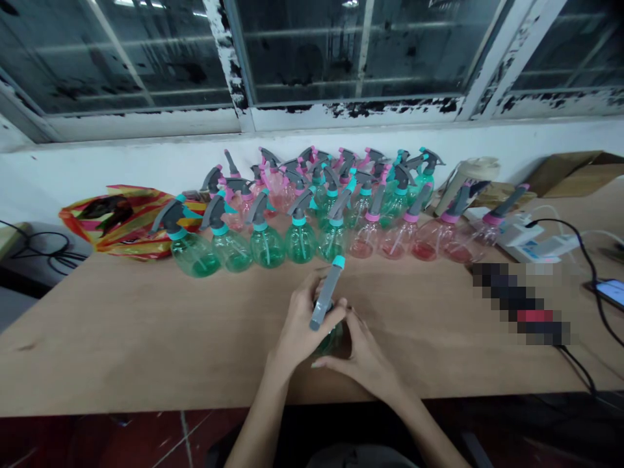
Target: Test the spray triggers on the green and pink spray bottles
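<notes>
A green spray bottle (pixel 332 338) with a grey trigger head (pixel 325 294) and teal nozzle stands near the table's front edge. My left hand (pixel 299 325) is wrapped round the bottle's top from the left, fingers curled at the trigger head. From the right, my right hand (pixel 363 354) cups the bottle's body, fingers closed against it. Most of the bottle is hidden by both hands.
Several green and pink spray bottles (pixel 299 237) stand in rows at the back of the wooden table (pixel 146 331), under the window. A red-yellow bag (pixel 117 218) lies back left. A power strip (pixel 531 244), cables, a phone (pixel 611 291) and cardboard boxes (pixel 575 172) sit at right.
</notes>
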`<control>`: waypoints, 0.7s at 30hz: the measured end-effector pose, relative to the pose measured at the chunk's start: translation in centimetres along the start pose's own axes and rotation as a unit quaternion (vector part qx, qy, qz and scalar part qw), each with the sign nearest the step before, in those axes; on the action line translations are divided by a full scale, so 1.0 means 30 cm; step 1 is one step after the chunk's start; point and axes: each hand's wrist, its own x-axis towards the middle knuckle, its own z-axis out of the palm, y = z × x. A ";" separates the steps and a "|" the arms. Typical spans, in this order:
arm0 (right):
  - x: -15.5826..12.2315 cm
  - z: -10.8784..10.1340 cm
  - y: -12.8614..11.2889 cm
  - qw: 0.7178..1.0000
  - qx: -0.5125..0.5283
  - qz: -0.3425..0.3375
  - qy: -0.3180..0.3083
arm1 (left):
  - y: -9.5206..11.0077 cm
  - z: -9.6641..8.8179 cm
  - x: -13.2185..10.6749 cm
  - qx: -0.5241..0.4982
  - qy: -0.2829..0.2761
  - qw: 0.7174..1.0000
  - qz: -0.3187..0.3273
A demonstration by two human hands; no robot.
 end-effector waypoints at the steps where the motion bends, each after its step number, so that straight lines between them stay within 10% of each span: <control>1: -0.001 -0.002 0.002 1.000 -0.004 -0.009 -0.004 | 0.000 0.002 -0.001 0.002 0.018 1.000 0.007; 12: -0.037 -0.134 0.129 0.987 -0.130 -0.082 -0.040 | -0.035 -0.060 0.060 0.038 -0.001 0.999 0.033; 21: 0.152 -0.200 0.210 0.967 -0.178 -0.167 -0.074 | -0.086 -0.068 0.193 0.006 -0.047 0.996 0.071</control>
